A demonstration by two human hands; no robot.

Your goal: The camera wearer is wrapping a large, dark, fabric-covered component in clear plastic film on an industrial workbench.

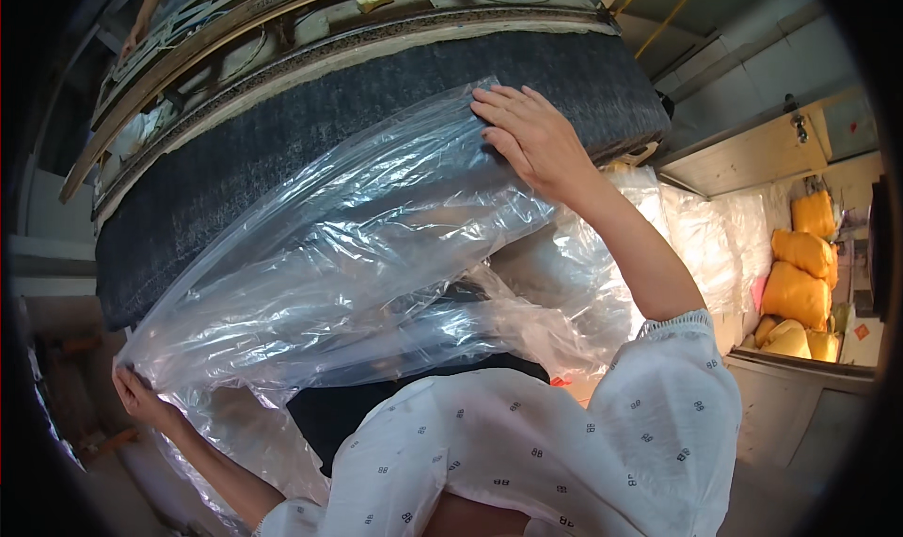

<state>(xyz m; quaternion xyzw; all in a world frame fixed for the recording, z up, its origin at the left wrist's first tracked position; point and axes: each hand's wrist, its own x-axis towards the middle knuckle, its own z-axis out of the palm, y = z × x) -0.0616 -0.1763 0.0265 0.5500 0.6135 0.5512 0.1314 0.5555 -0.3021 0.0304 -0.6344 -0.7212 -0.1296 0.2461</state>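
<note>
A large clear plastic sheet [348, 245] stretches crumpled and shiny across the front of a long dark work surface [310, 142] and hangs down toward my body. At the lower left, my left hand [141, 398] is closed on the sheet's corner, its fingertips partly hidden. My right hand [531, 140] lies palm down at the sheet's far right end, fingers stretched out over the plastic and the dark surface. Folds of the plastic hang between my arms.
Behind the work surface run long wooden bars [216, 39], with a small yellow block [375, 0] near them. More clear plastic [715, 241] spreads at the right. Several orange-yellow bundles [798, 292] are stacked beyond it, below a wooden cabinet panel [752, 151].
</note>
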